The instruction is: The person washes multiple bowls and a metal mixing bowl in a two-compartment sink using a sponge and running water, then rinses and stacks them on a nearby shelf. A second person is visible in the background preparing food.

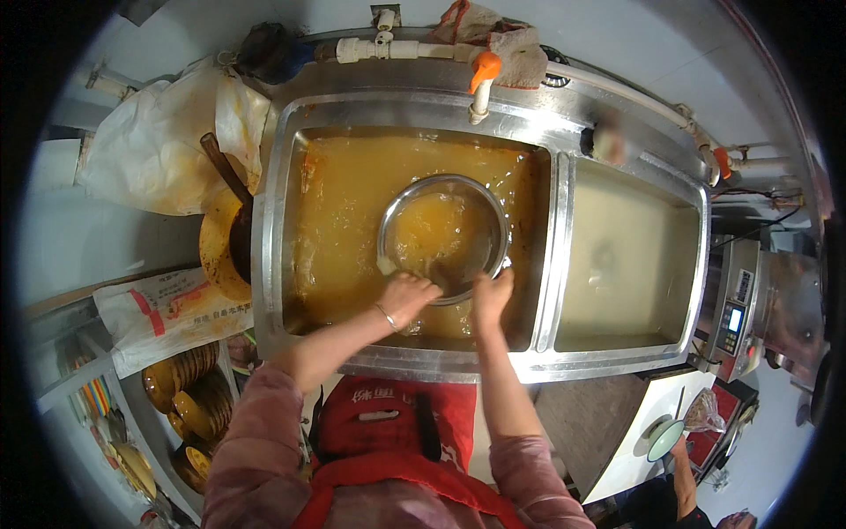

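A round stainless steel basin (447, 180) sits in the left sink compartment (344, 198), in cloudy yellow-brown water. Similar liquid lies inside it. My right hand (492, 294) grips the basin's rim at the near right. My left hand (411, 297), with a bracelet at the wrist, is curled at the near left rim, fingers over the inside. A small pale piece (386, 266) shows at the rim beside it. Whether the left fingers hold something is hidden by the hand and blur.
Cloudy pale water fills the right sink compartment (628, 251). An orange-handled tap (484, 73) overhangs the back edge. At left are a yellow bowl (218, 244) and shelved stacked yellow dishes (198, 403). Another person's hand (679, 448) is near a pale green bowl (665, 440) at lower right.
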The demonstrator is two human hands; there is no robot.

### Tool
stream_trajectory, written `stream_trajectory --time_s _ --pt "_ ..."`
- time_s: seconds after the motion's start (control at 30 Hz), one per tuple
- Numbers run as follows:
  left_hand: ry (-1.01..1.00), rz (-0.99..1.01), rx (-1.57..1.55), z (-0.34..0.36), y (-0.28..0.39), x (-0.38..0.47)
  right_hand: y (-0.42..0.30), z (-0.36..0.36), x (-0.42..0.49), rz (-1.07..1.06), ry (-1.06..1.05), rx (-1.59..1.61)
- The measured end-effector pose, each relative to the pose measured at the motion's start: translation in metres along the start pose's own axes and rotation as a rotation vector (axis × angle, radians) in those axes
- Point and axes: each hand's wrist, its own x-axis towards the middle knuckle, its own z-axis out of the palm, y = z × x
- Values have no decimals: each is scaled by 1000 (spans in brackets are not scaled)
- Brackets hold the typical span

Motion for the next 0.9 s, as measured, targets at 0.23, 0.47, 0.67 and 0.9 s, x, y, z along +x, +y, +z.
stream_trajectory --time_s 0.23,0.47,0.67,0.9 --pt "-202 -4 -232 -56 32 2 -28 -22 2 137 -64 313" --pt "-516 315 654 -88 -81 53 -39 -38 -2 208 -371 223" --pt "-307 868 949 -91 -91 124 -46 -35 1 339 -585 261" --pt "-257 818 704 -81 -103 108 -32 -31 -3 198 -571 160"
